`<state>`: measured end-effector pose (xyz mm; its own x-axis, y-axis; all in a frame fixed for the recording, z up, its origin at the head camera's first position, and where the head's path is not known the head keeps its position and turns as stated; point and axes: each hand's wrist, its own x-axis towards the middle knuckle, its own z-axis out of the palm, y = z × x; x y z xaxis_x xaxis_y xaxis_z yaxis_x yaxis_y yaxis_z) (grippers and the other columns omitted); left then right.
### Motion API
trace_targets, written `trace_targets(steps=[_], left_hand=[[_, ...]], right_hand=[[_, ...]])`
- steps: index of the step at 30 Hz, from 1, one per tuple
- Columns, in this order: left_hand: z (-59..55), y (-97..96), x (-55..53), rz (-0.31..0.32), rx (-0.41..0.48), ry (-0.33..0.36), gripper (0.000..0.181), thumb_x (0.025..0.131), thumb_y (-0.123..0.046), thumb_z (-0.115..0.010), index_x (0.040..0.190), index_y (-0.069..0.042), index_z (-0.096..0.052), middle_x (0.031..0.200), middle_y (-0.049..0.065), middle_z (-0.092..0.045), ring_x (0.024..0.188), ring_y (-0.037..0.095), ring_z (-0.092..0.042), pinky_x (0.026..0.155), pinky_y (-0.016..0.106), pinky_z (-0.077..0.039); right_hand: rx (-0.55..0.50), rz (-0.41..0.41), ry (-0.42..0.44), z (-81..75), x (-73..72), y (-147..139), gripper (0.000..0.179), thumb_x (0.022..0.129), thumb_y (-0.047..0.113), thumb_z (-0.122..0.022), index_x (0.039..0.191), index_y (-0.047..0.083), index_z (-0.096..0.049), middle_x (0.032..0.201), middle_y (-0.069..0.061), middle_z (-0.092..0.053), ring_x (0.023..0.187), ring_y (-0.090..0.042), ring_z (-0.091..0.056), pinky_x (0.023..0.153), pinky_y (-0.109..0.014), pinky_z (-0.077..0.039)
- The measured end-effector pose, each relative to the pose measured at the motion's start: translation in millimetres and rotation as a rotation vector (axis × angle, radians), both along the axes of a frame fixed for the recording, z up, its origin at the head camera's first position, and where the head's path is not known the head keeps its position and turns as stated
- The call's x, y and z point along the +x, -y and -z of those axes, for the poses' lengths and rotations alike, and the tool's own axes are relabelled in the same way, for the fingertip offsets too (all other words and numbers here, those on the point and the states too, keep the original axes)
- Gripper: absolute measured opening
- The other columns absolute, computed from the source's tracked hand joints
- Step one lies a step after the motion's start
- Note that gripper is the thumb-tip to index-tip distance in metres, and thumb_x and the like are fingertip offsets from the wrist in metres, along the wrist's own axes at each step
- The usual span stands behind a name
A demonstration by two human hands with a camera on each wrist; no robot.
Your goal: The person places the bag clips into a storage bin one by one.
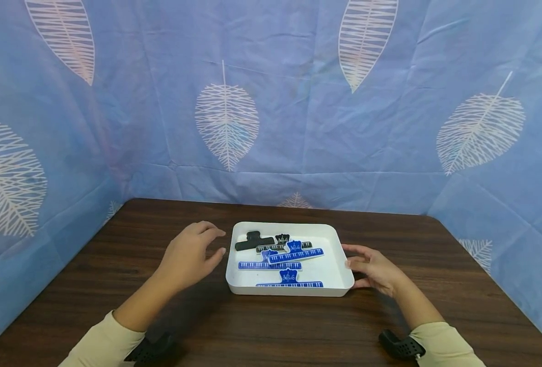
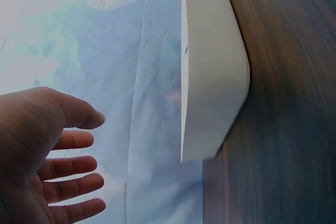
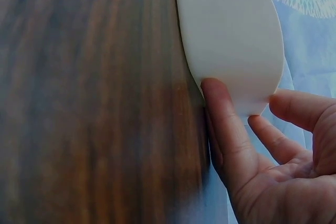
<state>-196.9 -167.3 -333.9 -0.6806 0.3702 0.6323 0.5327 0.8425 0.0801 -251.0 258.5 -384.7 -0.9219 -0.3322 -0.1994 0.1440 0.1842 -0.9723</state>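
Note:
A white tray (image 1: 248, 291) sits on the table with several clips in it. Three are blue clips with piano-key bars: one blue clip (image 1: 296, 256) lies across another blue clip (image 1: 269, 265), and a third blue clip (image 1: 289, 277) lies by the near wall. Toward the back left are a plain black clip (image 1: 254, 241) and a black piano-key clip (image 1: 282, 239), partly covered. My left hand (image 1: 189, 255) hovers off the tray's left end, fingers apart and holding nothing. At the right end, my right hand (image 1: 375, 269) touches the tray wall (image 3: 231, 40) with extended fingertips.
The dark wood-grain table (image 1: 271, 331) carries the tray near its middle. Blue cloth (image 1: 280, 127) with white leaf prints hangs behind and along both sides. Black bands sit at the wrists, below light sleeves (image 1: 447, 346).

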Motion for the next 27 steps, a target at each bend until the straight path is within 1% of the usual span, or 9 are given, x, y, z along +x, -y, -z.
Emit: trace_targets(steps=[3, 7, 13, 17, 22, 24, 27], left_hand=[[-0.1, 13.5, 4.0, -0.022, -0.013, -0.002, 0.035, 0.077, -0.02, -0.081, 0.106, -0.003, -0.071, 0.107, 0.011, -0.065, 0.099, 0.03, -0.061, 0.08, 0.045, -0.053], [1.0, 24.7, 9.1, -0.052, -0.029, 0.0, 0.038, 0.076, -0.02, -0.081, 0.108, 0.0, -0.071, 0.11, 0.015, -0.065, 0.102, 0.033, -0.06, 0.084, 0.047, -0.052], [1.9, 32.9, 15.4, -0.078, -0.032, 0.002, 0.038, 0.076, -0.019, -0.081, 0.108, 0.0, -0.071, 0.11, 0.014, -0.065, 0.101, 0.033, -0.061, 0.084, 0.048, -0.052], [1.6, 36.7, 18.5, -0.076, -0.025, 0.005, 0.035, 0.077, -0.018, -0.081, 0.106, -0.002, -0.071, 0.11, 0.014, -0.065, 0.101, 0.033, -0.061, 0.083, 0.048, -0.052], [2.2, 40.5, 21.4, -0.071, -0.016, 0.003, 0.032, 0.077, -0.017, -0.081, 0.103, -0.003, -0.072, 0.108, 0.012, -0.065, 0.1, 0.032, -0.062, 0.081, 0.048, -0.053], [2.3, 42.0, 22.3, -0.071, -0.015, 0.001, 0.032, 0.076, -0.017, -0.082, 0.103, -0.003, -0.072, 0.108, 0.012, -0.065, 0.1, 0.031, -0.062, 0.08, 0.048, -0.053], [0.6, 44.4, 23.5, -0.069, -0.012, -0.008, 0.031, 0.076, -0.017, -0.082, 0.103, -0.003, -0.072, 0.108, 0.012, -0.065, 0.099, 0.032, -0.063, 0.08, 0.048, -0.053]], right_hand=[[0.015, 0.006, -0.008, -1.5, 0.3, 2, 0.068, 0.096, 0.01, -0.06, 0.151, -0.002, -0.023, 0.126, -0.025, -0.056, 0.095, -0.029, -0.067, 0.075, -0.045, -0.057], [0.048, 0.019, -0.022, -3.7, 1.5, 4, 0.064, 0.096, 0.01, -0.06, 0.149, -0.005, -0.026, 0.126, -0.027, -0.055, 0.094, -0.028, -0.066, 0.075, -0.046, -0.057], [0.123, 0.016, -0.062, -5.5, 6.3, 9, 0.057, 0.099, 0.013, -0.056, 0.143, -0.014, -0.031, 0.123, -0.027, -0.056, 0.095, -0.027, -0.065, 0.071, -0.044, -0.058], [0.165, 0.019, -0.075, -6.1, 10.3, 10, 0.054, 0.101, 0.016, -0.053, 0.138, -0.018, -0.035, 0.121, -0.028, -0.055, 0.097, -0.027, -0.064, 0.069, -0.044, -0.058], [0.231, 0.038, -0.104, -9.7, 16.3, 8, 0.051, 0.101, 0.019, -0.054, 0.136, -0.015, -0.041, 0.123, -0.027, -0.056, 0.1, -0.03, -0.064, 0.07, -0.044, -0.058], [0.261, 0.046, -0.132, -11.5, 19.2, 6, 0.048, 0.1, 0.019, -0.055, 0.135, -0.013, -0.045, 0.122, -0.026, -0.057, 0.1, -0.031, -0.065, 0.07, -0.043, -0.058], [0.326, 0.048, -0.204, -15.2, 25.0, 2, 0.044, 0.099, 0.017, -0.057, 0.132, -0.011, -0.049, 0.12, -0.025, -0.059, 0.099, -0.031, -0.065, 0.068, -0.041, -0.058]])
